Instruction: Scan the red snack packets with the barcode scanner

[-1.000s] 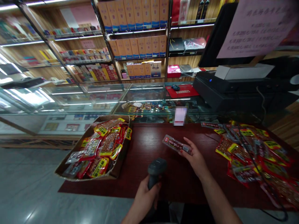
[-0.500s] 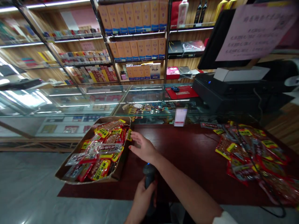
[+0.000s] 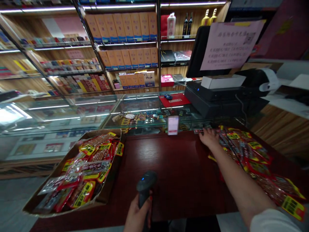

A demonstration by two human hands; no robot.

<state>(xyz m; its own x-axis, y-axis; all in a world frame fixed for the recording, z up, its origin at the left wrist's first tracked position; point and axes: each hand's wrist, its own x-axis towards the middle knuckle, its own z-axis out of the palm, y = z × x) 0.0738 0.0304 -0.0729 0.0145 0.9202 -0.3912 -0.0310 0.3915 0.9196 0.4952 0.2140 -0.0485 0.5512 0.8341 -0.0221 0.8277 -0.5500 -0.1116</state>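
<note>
On our table (image 3: pixel 173 180), we have a box (image 3: pixel 111 180) of packets (image 3: pixel 93 167) left, a pile (image 3: pixel 251 154) of others right, and a glass counter (image 3: pixel 142 103) and shelves (image 3: pixel 127 45) behind.

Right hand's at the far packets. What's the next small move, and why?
I'd probably close the right hand on the slim packet at the far edge of the pile and lift it: that hand appears to touch or hover just over it, while the left hand holds the scanner head-up.
</note>
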